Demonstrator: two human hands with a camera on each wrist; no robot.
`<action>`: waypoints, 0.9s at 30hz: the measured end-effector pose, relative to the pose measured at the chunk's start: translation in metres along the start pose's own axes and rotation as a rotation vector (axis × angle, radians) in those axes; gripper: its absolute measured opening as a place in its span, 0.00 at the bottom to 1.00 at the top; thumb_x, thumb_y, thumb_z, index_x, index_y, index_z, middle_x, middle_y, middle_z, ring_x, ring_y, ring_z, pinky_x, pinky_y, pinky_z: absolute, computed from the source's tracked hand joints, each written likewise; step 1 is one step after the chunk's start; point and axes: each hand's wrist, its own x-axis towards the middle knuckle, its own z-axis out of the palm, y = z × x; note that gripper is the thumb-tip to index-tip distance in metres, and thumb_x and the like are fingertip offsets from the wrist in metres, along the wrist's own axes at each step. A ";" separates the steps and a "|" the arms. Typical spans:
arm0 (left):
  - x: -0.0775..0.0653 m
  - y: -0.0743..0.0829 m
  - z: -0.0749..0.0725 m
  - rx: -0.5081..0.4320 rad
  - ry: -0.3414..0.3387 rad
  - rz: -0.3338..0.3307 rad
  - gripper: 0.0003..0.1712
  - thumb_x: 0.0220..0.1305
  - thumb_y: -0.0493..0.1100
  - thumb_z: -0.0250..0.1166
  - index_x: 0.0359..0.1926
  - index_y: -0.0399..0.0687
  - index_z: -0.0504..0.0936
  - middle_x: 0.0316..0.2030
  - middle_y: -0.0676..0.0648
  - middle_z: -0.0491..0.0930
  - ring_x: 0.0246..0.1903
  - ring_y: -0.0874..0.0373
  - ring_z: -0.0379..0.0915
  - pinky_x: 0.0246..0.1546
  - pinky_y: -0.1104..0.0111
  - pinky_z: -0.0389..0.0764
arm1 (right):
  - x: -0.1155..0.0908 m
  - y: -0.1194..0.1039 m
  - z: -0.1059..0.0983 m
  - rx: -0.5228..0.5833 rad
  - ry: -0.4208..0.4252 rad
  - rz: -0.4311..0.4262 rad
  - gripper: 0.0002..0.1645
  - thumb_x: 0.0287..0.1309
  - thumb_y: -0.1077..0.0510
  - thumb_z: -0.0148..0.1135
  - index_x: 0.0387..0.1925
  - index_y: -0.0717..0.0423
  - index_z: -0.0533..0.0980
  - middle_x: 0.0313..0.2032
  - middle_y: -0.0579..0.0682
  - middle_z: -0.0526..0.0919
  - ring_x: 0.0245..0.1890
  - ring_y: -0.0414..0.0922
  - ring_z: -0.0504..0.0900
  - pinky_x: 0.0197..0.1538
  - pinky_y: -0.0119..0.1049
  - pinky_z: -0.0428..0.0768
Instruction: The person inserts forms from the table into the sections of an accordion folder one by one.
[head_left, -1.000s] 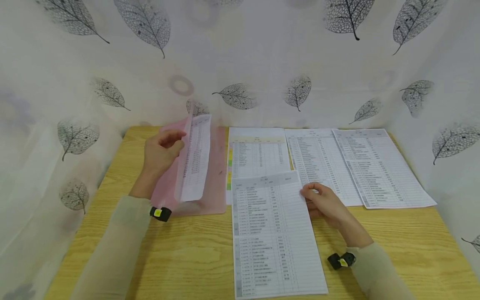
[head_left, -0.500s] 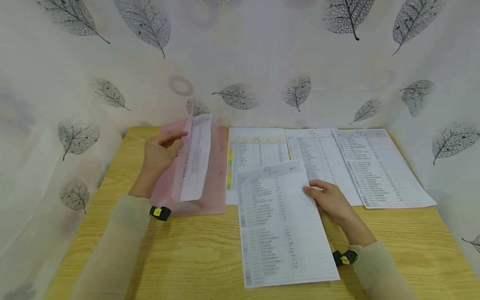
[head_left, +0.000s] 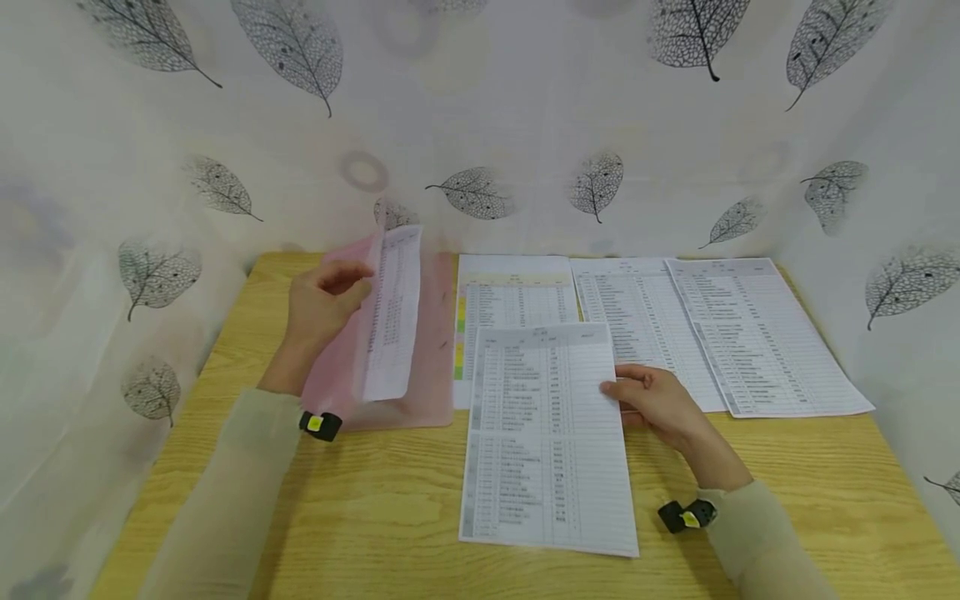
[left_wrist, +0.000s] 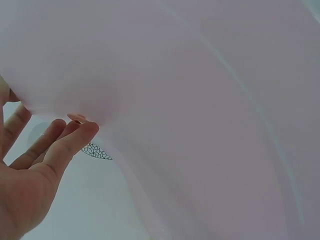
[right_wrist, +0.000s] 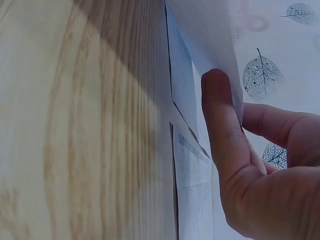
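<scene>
My left hand (head_left: pixel 322 304) pinches the raised cover of a pink translucent folder (head_left: pixel 435 358) at the left of the table. Inside the folder a printed sheet (head_left: pixel 393 333) stands half lifted, leaning with the cover. In the left wrist view the thin pink cover (left_wrist: pixel 200 125) fills most of the picture, with the left-hand fingertips (left_wrist: pixel 90 127) at its edge. My right hand (head_left: pixel 663 408) holds a printed paper sheet (head_left: pixel 547 450) by its right edge, thumb on one face and fingers on the other. That paper (right_wrist: pixel 210 35) is off the table in the right wrist view.
Along the table's far edge lie a printed sheet with coloured cells (head_left: pixel 517 287), a middle printed sheet (head_left: pixel 630 317) and a right-hand printed sheet (head_left: pixel 765 342), which overlaps the middle one. A leaf-patterned curtain (head_left: pixel 480 100) rises behind the wooden table (head_left: pixel 360 517).
The sheet in my right hand has risen, its lower end swinging right and then back left. My left hand stays at the folder cover.
</scene>
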 end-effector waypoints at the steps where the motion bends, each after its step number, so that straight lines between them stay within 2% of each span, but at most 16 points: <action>1: 0.000 0.000 0.000 -0.003 -0.005 -0.003 0.11 0.66 0.34 0.67 0.47 0.33 0.88 0.40 0.50 0.88 0.36 0.72 0.81 0.39 0.82 0.81 | 0.000 0.000 0.000 0.002 0.000 -0.001 0.39 0.74 0.57 0.61 0.76 0.74 0.60 0.49 0.50 0.89 0.45 0.41 0.91 0.46 0.38 0.89; 4: 0.000 0.001 0.001 -0.008 -0.009 -0.003 0.12 0.65 0.34 0.67 0.47 0.33 0.89 0.39 0.51 0.87 0.38 0.71 0.81 0.43 0.83 0.81 | 0.000 0.000 0.000 0.014 -0.009 0.004 0.37 0.77 0.56 0.58 0.76 0.72 0.58 0.45 0.49 0.90 0.41 0.41 0.91 0.43 0.38 0.89; 8: 0.000 0.001 0.002 0.009 0.005 0.017 0.15 0.65 0.33 0.64 0.50 0.34 0.89 0.46 0.35 0.88 0.39 0.73 0.79 0.44 0.84 0.78 | -0.002 -0.001 -0.001 0.021 -0.059 0.023 0.35 0.81 0.55 0.51 0.77 0.68 0.53 0.41 0.51 0.90 0.36 0.44 0.91 0.38 0.40 0.90; 12: 0.000 0.000 0.001 0.004 0.011 0.034 0.16 0.68 0.32 0.62 0.52 0.35 0.89 0.51 0.32 0.88 0.39 0.75 0.77 0.42 0.85 0.76 | -0.003 -0.002 -0.003 0.010 -0.100 0.015 0.42 0.78 0.55 0.57 0.80 0.67 0.49 0.48 0.55 0.90 0.41 0.46 0.92 0.42 0.42 0.90; 14: 0.000 -0.001 0.001 0.006 0.012 0.039 0.16 0.68 0.32 0.61 0.52 0.35 0.89 0.51 0.34 0.88 0.38 0.75 0.75 0.41 0.85 0.75 | -0.003 -0.003 -0.003 0.005 -0.102 0.008 0.42 0.76 0.56 0.59 0.79 0.70 0.52 0.50 0.56 0.90 0.44 0.45 0.91 0.45 0.41 0.90; 17: 0.000 -0.001 0.001 0.019 0.012 0.041 0.16 0.69 0.32 0.61 0.52 0.35 0.89 0.51 0.33 0.88 0.36 0.76 0.73 0.39 0.85 0.74 | -0.004 -0.005 -0.004 0.004 -0.105 0.005 0.36 0.78 0.57 0.57 0.75 0.74 0.58 0.49 0.54 0.90 0.44 0.44 0.92 0.45 0.40 0.90; 20: 0.000 0.000 0.001 0.039 0.010 0.039 0.15 0.69 0.32 0.61 0.52 0.35 0.89 0.50 0.32 0.88 0.36 0.76 0.75 0.40 0.85 0.74 | -0.004 -0.007 -0.004 0.012 -0.099 0.001 0.31 0.80 0.56 0.53 0.70 0.75 0.61 0.44 0.50 0.90 0.40 0.44 0.92 0.42 0.40 0.90; 24: -0.001 0.002 0.000 0.061 -0.005 0.025 0.15 0.69 0.34 0.61 0.51 0.35 0.89 0.49 0.31 0.87 0.40 0.72 0.78 0.43 0.85 0.75 | -0.003 -0.008 -0.005 0.006 -0.063 -0.008 0.31 0.81 0.54 0.52 0.71 0.72 0.60 0.43 0.50 0.91 0.39 0.44 0.92 0.41 0.40 0.90; 27: -0.001 0.002 0.000 0.074 -0.021 0.008 0.15 0.70 0.35 0.61 0.51 0.36 0.89 0.50 0.32 0.87 0.42 0.68 0.80 0.45 0.85 0.76 | -0.002 -0.006 -0.004 -0.109 0.007 -0.019 0.33 0.80 0.53 0.52 0.73 0.72 0.61 0.43 0.53 0.90 0.36 0.43 0.91 0.39 0.39 0.89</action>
